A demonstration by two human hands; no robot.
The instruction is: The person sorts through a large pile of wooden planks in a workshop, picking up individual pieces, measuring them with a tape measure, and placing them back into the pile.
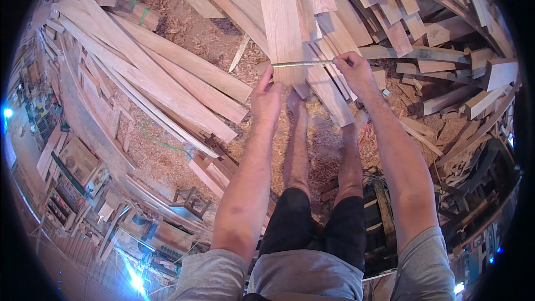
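Note:
A thin pale tape measure (304,63) is stretched crosswise over the near end of a wide pale board (285,17). At its left end, my left hand (266,100) has its fingers closed by the board's left edge, with the index finger pointing up along it. My right hand (354,72) pinches the other end of the tape, to the right of the board and above some narrower planks (329,92). What lies inside my right palm is hidden.
Long planks (161,72) lie stacked on the left. More boards and offcuts (457,61) are piled at the right. Wood shavings (167,161) cover the floor around my bare feet. A small stool-like frame (191,203) and cluttered benches stand at the lower left.

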